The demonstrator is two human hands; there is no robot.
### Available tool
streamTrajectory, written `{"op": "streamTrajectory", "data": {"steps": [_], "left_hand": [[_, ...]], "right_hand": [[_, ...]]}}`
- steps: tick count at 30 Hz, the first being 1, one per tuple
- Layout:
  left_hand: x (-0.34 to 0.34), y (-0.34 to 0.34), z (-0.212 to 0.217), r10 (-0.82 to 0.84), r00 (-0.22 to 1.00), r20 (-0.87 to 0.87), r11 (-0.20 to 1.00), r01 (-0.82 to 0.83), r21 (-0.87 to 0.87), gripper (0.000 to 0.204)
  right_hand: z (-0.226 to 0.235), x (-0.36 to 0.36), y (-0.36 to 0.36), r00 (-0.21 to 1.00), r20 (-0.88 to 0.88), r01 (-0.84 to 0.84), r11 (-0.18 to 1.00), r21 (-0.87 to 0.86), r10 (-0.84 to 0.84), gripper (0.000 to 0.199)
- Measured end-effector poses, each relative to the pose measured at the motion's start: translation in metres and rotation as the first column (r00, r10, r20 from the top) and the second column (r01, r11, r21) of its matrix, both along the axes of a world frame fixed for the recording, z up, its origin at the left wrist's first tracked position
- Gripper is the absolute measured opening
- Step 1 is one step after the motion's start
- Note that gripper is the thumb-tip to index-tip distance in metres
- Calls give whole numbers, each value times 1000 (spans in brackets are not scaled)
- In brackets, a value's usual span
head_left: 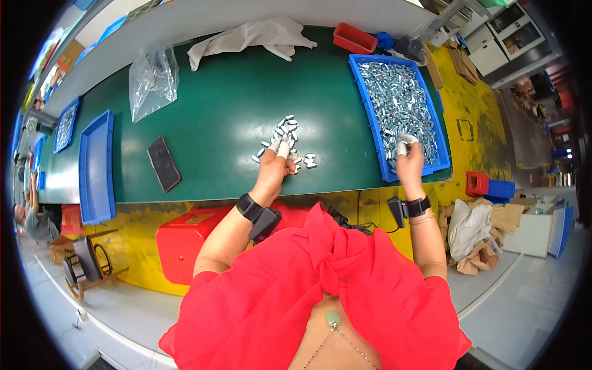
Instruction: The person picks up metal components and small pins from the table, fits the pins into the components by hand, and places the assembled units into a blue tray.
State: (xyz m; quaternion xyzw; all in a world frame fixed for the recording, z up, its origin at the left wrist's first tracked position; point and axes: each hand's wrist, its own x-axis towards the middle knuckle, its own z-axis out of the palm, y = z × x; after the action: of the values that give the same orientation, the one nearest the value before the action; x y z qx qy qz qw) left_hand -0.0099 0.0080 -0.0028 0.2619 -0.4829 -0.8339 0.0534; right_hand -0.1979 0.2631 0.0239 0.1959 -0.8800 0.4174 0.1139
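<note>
A person's left hand [274,161], fingertips taped white, rests on a small pile of shiny metal parts [285,139] on the green counter [228,111]. The right hand [408,159] pinches parts inside the full blue plastic tray [368,117]. Loose pieces could likely roll off the counter's edge if nudged.

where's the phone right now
In the head view, the dark phone lies on the green table, left of the left hand, beside the empty blue tray.

A dark phone [164,163], clear plastic bag [152,80], pale cloth [253,38] and small red bin [354,38] lie on the green table [228,105].
</note>
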Motion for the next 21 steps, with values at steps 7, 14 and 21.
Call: {"op": "streamTrajectory", "data": {"steps": [7, 14, 21], "left_hand": [[-5, 42, 7, 215, 974, 75, 976, -211, -60, 43], [20, 61, 19, 284, 957, 56, 956, -278, -96, 44], [46, 27, 6, 201, 979, 21, 979, -201, 25, 31]], "right_hand": [[-26, 19, -71, 825, 174, -552, 832, 50, 537, 14], [-79, 48, -128, 681, 292, -727, 667, 162, 672, 18], [-44, 74, -143, 784, 290, -595, 797, 104, 548, 22]]}}
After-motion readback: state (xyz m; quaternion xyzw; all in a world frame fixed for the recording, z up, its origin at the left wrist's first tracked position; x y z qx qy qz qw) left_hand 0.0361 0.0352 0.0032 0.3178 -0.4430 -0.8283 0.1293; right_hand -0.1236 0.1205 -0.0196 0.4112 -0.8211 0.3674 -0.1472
